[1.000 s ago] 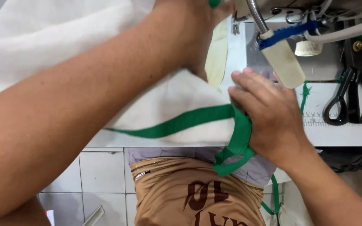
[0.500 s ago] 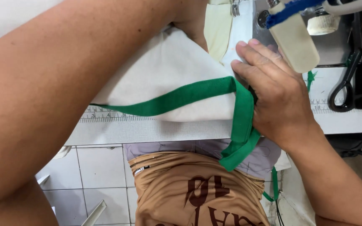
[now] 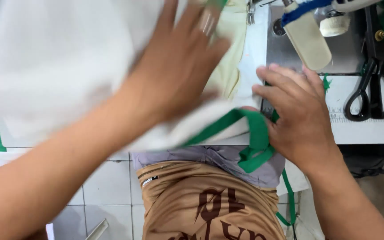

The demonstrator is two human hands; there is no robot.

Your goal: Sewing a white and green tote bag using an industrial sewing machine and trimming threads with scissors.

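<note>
A large white cloth [image 3: 58, 66] edged with green binding tape [image 3: 254, 133] lies over the sewing table. My left hand [image 3: 178, 66] is spread flat on the cloth, fingers apart, blurred by motion. The right hand [image 3: 298, 120] sits at the table's front edge and pinches the green tape where it folds around the cloth's corner. A pale yellow piece of fabric [image 3: 230, 49] shows beyond my left fingers, next to the presser foot [image 3: 250, 11].
A padded cream part of the sewing machine [image 3: 307, 38] with a blue band hangs above my right hand. Black scissors [image 3: 374, 75] lie on the white table [image 3: 370, 129] at the right. White floor tiles [image 3: 107, 191] show below the table edge.
My left hand has pulled back toward me and left, sweeping over the white cloth, and now shows with fingers spread. The right hand stays on the green tape at the corner.
</note>
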